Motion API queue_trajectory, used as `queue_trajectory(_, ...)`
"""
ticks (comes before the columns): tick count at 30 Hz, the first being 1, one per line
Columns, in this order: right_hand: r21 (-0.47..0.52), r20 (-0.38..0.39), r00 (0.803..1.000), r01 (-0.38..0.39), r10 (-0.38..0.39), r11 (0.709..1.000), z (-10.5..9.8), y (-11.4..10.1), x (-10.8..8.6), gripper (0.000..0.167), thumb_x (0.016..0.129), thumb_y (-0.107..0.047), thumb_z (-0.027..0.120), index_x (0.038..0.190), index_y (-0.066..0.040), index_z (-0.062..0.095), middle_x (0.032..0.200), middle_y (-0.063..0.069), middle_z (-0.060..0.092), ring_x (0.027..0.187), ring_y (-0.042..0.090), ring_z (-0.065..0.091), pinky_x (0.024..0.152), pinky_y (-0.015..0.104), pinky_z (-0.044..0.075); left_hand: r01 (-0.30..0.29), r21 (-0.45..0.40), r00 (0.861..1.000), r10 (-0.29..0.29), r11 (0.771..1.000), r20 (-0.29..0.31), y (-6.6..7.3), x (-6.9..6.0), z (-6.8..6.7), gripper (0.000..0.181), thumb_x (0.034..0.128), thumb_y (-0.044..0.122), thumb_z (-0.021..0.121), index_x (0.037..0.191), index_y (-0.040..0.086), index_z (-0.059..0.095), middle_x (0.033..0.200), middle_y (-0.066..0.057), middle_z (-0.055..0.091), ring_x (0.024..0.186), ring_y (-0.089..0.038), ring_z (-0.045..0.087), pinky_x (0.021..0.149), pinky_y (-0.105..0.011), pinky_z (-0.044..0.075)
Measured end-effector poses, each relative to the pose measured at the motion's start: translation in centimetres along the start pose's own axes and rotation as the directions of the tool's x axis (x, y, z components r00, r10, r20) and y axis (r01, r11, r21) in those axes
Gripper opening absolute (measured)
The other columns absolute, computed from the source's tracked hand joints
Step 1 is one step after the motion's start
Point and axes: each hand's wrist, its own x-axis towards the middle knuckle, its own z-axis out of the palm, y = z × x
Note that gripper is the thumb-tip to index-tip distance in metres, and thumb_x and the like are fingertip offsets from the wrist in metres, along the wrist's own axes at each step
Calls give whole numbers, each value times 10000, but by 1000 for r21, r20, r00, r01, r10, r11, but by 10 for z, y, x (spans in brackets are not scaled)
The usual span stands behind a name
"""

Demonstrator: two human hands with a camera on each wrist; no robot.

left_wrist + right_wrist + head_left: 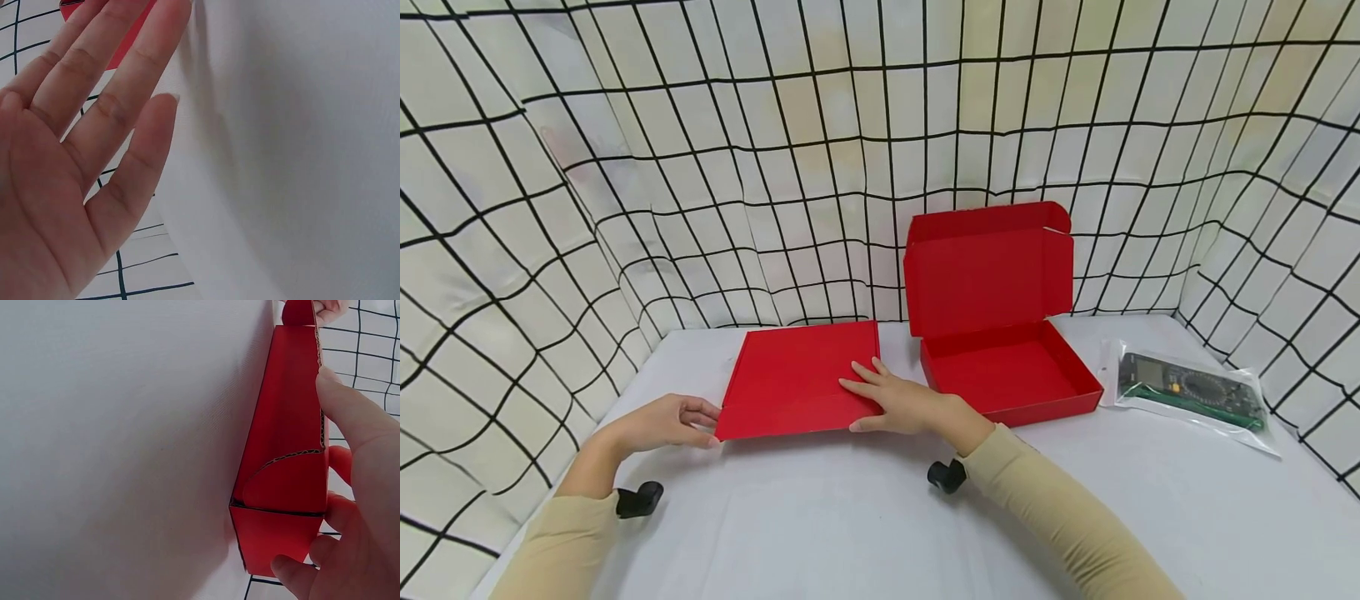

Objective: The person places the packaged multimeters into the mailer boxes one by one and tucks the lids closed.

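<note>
A flat red cardboard box point(797, 379) lies at the left of the table, its large lid panel on top. My right hand point(898, 404) rests on that panel near its right edge, fingers spread. The right wrist view shows the box's front side point(287, 406), with a bare corrugated edge and a rounded flap point(287, 481) at the near end. My left hand point(662, 429) is at the front left corner, fingers loosely bent and fingertips at the edge. Whether they touch it I cannot tell. In the left wrist view its palm point(37, 187) faces the camera, holding nothing.
Right of the flat box stands a second red box point(1007, 375), its lid point(981, 279) raised. A multimeter point(1195, 387) in a clear plastic bag lies farther right on the white-covered table point(820, 525). White cloth with a black grid point(820, 167) hangs behind and at both sides.
</note>
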Motion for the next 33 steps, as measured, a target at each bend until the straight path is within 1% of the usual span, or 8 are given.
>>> queue_trajectory(5, -1, 0, 1000, -10, 10, 1000, -1, -1, -1, 797, 958, -479, 691, 1630, -293, 304, 1719, -24, 99, 1571, 300, 7, 1009, 417, 522, 6, -25, 1000, -5, 1000, 6, 1, -1, 1, 423, 920, 165, 755, 1236, -53, 578, 1250, -217, 687, 1041, -220, 689, 831, -367, 524)
queue_trajectory(10, -5, -3, 1000, -3, 3, 1000, 0, 1, 0, 801, 957, -470, 697, 1631, -293, 301, 1719, -19, 102, 1571, 304, 8, 995, 400, 531, 15, -72, 1000, -14, 997, 11, 2, 0, 2, 417, 908, 141, 753, 1204, -20, 507, 1305, -281, 639, 1013, -235, 691, 844, -383, 508)
queue_trajectory(14, -7, 2, 1000, 0, 0, 1000, 1, 1, 1, 797, 961, -458, 696, 1631, -295, 298, 1719, -20, 102, 1571, 303, 8, 1008, 400, 523, 21, -90, 1000, -21, 996, 3, 2, 0, 4, 554, 907, 124, 756, 1321, -47, 431, 1309, -283, 630, 1062, -296, 683, 849, -396, 523)
queue_trajectory(19, -14, 5, 1000, -3, 3, 1000, -1, 0, 1, 790, 964, -463, 690, 1631, -296, 301, 1718, -22, 107, 1571, 300, 13, 1004, 397, 525, -18, -106, 1000, 17, 994, -11, 4, 0, 3, 820, 902, 52, 751, 1521, -91, 232, 1365, -346, 542, 1053, -340, 689, 853, -378, 551)
queue_trajectory(22, -18, 6, 1000, -4, 5, 1000, -2, 0, 1, 788, 963, -465, 689, 1630, -295, 305, 1717, -19, 115, 1570, 302, 22, 1006, 407, 525, -22, -78, 999, 19, 997, -37, 8, 2, 5, 906, 908, 93, 761, 1569, -67, 163, 1456, -377, 431, 1092, -366, 673, 882, -399, 557)
queue_trajectory(27, -23, 10, 1000, -5, 5, 1000, -3, 0, 1, 781, 969, -458, 684, 1630, -293, 303, 1718, -13, 115, 1570, 309, 23, 1029, 428, 509, -3, 50, 992, 9, 999, -128, 18, 9, 9, 898, 949, 317, 731, 1607, 21, 196, 1562, -308, 335, 1264, -446, 543, 959, -532, 522)
queue_trajectory(29, -27, 14, 1000, -1, 2, 1000, -4, -1, 2, 781, 971, -459, 681, 1632, -291, 299, 1718, -7, 111, 1569, 314, 23, 1037, 427, 503, 8, 114, 987, 11, 993, -163, 21, 12, 11, 886, 958, 389, 708, 1612, 43, 220, 1572, -290, 328, 1302, -482, 489, 978, -593, 492)
queue_trajectory(33, -45, 22, 1000, 0, 1, 999, -4, -1, 5, 797, 968, -471, 680, 1636, -284, 288, 1719, 8, 104, 1568, 327, 27, 1050, 431, 492, -1, 218, 977, 48, 976, -209, 25, 21, 17, 880, 968, 450, 682, 1611, 38, 246, 1611, -299, 249, 1392, -545, 341, 1035, -698, 393)
